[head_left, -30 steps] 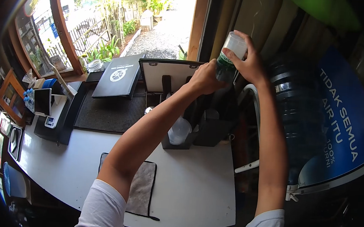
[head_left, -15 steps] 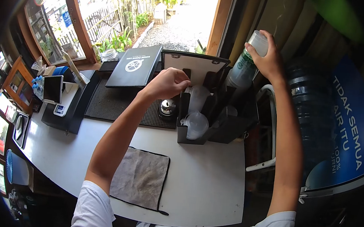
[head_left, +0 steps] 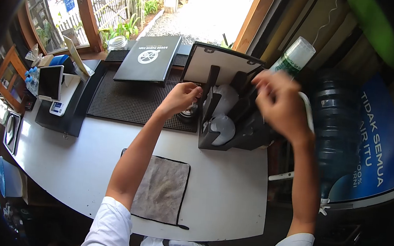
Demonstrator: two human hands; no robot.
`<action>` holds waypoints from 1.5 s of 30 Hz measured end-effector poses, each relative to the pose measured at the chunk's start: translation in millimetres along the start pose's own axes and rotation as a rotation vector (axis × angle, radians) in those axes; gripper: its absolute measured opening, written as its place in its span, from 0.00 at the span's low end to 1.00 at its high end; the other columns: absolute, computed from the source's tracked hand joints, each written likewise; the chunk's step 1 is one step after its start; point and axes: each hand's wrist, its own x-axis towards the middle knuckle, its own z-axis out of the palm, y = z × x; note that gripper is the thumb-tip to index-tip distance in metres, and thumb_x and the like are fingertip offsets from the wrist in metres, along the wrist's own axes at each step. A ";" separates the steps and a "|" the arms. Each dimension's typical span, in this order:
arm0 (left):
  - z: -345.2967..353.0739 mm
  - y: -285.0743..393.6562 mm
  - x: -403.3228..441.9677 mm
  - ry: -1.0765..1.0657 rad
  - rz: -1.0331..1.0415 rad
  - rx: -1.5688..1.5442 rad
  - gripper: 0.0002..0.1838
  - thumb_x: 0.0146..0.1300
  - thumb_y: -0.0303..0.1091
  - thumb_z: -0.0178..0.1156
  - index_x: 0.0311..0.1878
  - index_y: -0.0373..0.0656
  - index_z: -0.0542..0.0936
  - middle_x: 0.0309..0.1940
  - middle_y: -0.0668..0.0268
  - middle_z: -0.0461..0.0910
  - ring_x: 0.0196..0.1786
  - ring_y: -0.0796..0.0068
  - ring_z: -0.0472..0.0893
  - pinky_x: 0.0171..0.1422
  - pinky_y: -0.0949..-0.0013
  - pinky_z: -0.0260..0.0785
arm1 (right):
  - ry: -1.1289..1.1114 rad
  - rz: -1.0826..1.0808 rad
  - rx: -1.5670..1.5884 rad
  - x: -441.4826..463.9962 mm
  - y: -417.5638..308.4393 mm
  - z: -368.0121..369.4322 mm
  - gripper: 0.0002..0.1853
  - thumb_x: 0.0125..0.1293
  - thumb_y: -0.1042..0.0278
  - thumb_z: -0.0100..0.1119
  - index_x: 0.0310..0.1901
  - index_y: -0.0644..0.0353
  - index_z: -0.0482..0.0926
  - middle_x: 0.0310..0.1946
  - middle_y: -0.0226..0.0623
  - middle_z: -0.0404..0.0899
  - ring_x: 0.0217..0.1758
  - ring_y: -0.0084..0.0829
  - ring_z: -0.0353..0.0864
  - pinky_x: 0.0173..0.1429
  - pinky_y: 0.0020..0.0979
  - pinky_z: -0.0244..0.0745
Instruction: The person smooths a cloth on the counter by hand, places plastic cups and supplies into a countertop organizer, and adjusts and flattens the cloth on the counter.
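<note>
My left hand (head_left: pixel 183 98) is beside the left wall of a black cup-and-lid organizer (head_left: pixel 213 146), above a silver call bell (head_left: pixel 189 113). Its fingers curl loosely, slightly apart, with nothing visible in them. Clear plastic lids (head_left: pixel 223 128) sit in the organizer's front left compartment, and more clear lids (head_left: pixel 226 100) are behind them. My right hand (head_left: pixel 280 101) is smeared by motion over the organizer's right side; its fingers are unclear. Beyond it a stack of clear plastic cups (head_left: pixel 297 54) with green print leans up to the right, its lower part hidden by the hand.
A grey cloth (head_left: pixel 162 189) lies on the white counter (head_left: pixel 228 194). A black menu folder (head_left: pixel 149 58) rests at the back on a black bar mat (head_left: pixel 130 100). Left is a tablet (head_left: pixel 50 82) on a stand. A large water bottle (head_left: pixel 338 128) stands at right.
My right hand has let go of the cup stack and moved down from its top. My left hand has drawn back left from the lids. The view has shifted a little.
</note>
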 end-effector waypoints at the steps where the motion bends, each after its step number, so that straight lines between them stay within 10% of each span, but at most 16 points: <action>1: -1.7 -16.9 -5.3 -0.032 0.025 -0.045 0.22 0.79 0.45 0.58 0.56 0.33 0.84 0.44 0.59 0.88 0.43 0.73 0.85 0.48 0.70 0.79 | -0.291 0.108 0.008 -12.6 -6.6 11.7 0.09 0.65 0.76 0.59 0.45 0.64 0.85 0.41 0.48 0.86 0.47 0.49 0.87 0.56 0.44 0.81; 9: 36.8 -54.1 -62.1 -0.043 -0.120 0.090 0.25 0.72 0.50 0.66 0.51 0.31 0.87 0.43 0.51 0.90 0.46 0.62 0.89 0.52 0.63 0.80 | -1.021 0.254 -0.407 -36.5 -4.6 116.1 0.12 0.64 0.69 0.66 0.47 0.63 0.85 0.50 0.50 0.85 0.56 0.52 0.84 0.61 0.46 0.80; 18: 57.2 -70.1 -60.1 -0.013 -0.218 0.046 0.31 0.70 0.56 0.66 0.48 0.29 0.88 0.44 0.46 0.89 0.49 0.54 0.89 0.56 0.58 0.80 | -1.131 0.319 -0.375 -37.9 1.9 122.2 0.26 0.67 0.70 0.63 0.68 0.50 0.80 0.65 0.45 0.79 0.70 0.44 0.78 0.72 0.43 0.75; 21: 58.1 -66.2 -53.1 -0.013 -0.244 0.094 0.33 0.63 0.59 0.71 0.42 0.29 0.89 0.39 0.45 0.89 0.47 0.52 0.90 0.56 0.57 0.80 | -1.085 0.365 -0.348 -39.1 0.0 122.1 0.18 0.65 0.72 0.64 0.56 0.60 0.84 0.65 0.46 0.77 0.68 0.48 0.77 0.73 0.43 0.74; 29: 55.8 -70.0 -31.1 -0.057 -0.240 0.205 0.32 0.51 0.60 0.79 0.32 0.33 0.89 0.30 0.53 0.89 0.36 0.59 0.90 0.47 0.61 0.82 | -1.143 0.375 -0.271 -23.7 13.2 118.8 0.27 0.66 0.74 0.63 0.68 0.56 0.78 0.64 0.50 0.80 0.68 0.48 0.79 0.73 0.42 0.76; 37: 58.8 -67.2 -44.5 -0.058 -0.288 0.045 0.23 0.62 0.48 0.74 0.39 0.32 0.87 0.28 0.63 0.86 0.29 0.75 0.82 0.35 0.71 0.74 | -1.008 0.342 -0.507 -30.6 6.6 137.4 0.55 0.43 0.51 0.88 0.74 0.52 0.69 0.53 0.51 0.84 0.63 0.50 0.83 0.65 0.46 0.80; 45: 59.2 -81.3 -50.0 -0.057 -0.189 -0.063 0.16 0.70 0.41 0.71 0.45 0.34 0.87 0.31 0.66 0.85 0.28 0.81 0.77 0.32 0.75 0.69 | -1.077 0.306 -0.396 -32.2 28.9 142.2 0.49 0.48 0.53 0.85 0.73 0.49 0.71 0.56 0.45 0.85 0.62 0.49 0.84 0.65 0.45 0.81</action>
